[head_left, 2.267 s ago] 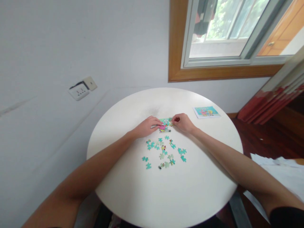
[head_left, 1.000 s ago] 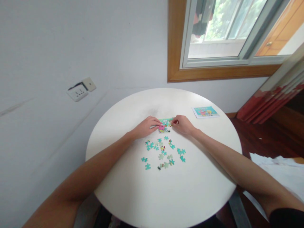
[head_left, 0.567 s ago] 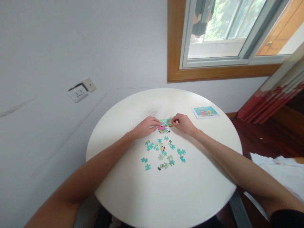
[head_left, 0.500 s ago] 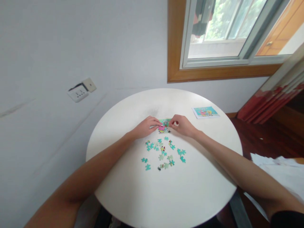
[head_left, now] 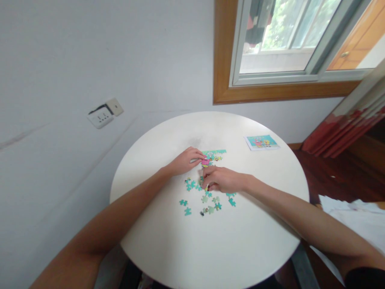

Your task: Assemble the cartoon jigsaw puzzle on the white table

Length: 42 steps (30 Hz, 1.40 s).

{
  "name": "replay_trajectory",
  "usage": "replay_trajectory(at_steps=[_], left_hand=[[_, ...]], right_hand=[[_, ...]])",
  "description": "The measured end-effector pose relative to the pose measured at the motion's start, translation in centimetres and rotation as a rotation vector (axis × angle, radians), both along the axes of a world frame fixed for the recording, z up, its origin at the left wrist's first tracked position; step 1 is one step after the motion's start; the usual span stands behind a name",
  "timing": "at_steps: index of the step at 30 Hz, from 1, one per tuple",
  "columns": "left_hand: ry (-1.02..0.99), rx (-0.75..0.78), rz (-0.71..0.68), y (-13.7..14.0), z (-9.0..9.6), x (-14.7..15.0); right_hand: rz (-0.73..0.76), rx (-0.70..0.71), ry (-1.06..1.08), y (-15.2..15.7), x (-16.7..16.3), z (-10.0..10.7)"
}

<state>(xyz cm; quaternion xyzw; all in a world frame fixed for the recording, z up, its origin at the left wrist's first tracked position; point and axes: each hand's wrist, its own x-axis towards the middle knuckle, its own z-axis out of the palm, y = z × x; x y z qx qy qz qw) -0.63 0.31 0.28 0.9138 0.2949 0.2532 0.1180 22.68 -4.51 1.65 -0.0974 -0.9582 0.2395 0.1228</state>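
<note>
A partly joined jigsaw puzzle (head_left: 214,154), with a pink figure and green background, lies flat past the middle of the round white table. My left hand (head_left: 190,158) holds its left edge, fingertips and thumb at the pink part. Below the puzzle, my right hand (head_left: 224,179) reaches in over the loose pieces, its fingers curved and apart. Under those fingertips some pieces are partly hidden, and whether one is touched I cannot tell. Nearer me lie several loose jigsaw pieces (head_left: 211,209), mostly green and pale. Two more puzzle pieces (head_left: 183,202) rest to the left.
On the right of the white table (head_left: 192,249) lies a picture card (head_left: 262,142) with cartoon figures. The wall with a socket (head_left: 102,117) borders the left, a window (head_left: 273,76) the far side. White sheets (head_left: 355,220) sit at the lower right beyond the table.
My right hand has left the puzzle's right side and moved toward me and left, over the loose pieces. The puzzle's right part is now uncovered. My left hand has stayed in place.
</note>
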Motion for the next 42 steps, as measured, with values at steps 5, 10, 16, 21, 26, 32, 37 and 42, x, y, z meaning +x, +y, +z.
replay_trajectory(at_steps=[5, 10, 16, 21, 26, 32, 37, 42], left_hand=[[0.009, 0.005, 0.003, 0.1, -0.1, 0.0], [0.014, 0.009, 0.007, 0.1, -0.1, 0.0], [0.011, 0.008, 0.007, 0.2, -0.3, 0.0], [0.010, 0.008, 0.005, 0.3, -0.4, -0.1], [0.011, 0.021, 0.011, 0.3, -0.4, -0.1], [0.020, 0.001, -0.002, 0.3, -0.4, 0.0], [0.022, 0.007, -0.001, 0.4, -0.5, 0.0], [0.031, 0.003, -0.002, 0.3, -0.5, 0.0]], right_hand=[[-0.018, 0.004, -0.010, -0.2, -0.2, -0.2], [-0.011, 0.006, -0.017, -0.1, -0.3, 0.0], [-0.022, -0.037, -0.007, -0.2, -0.5, 0.4], [-0.088, -0.251, 0.040, -0.1, -0.3, 0.9], [-0.502, -0.363, 0.367, 2.5, 1.1, 0.6], [-0.915, -0.495, 0.429, 5.9, 3.2, -1.5], [-0.940, -0.503, 0.368, 5.8, 2.8, -2.4], [-0.924, -0.448, 0.311, 5.2, 2.0, -2.6]])
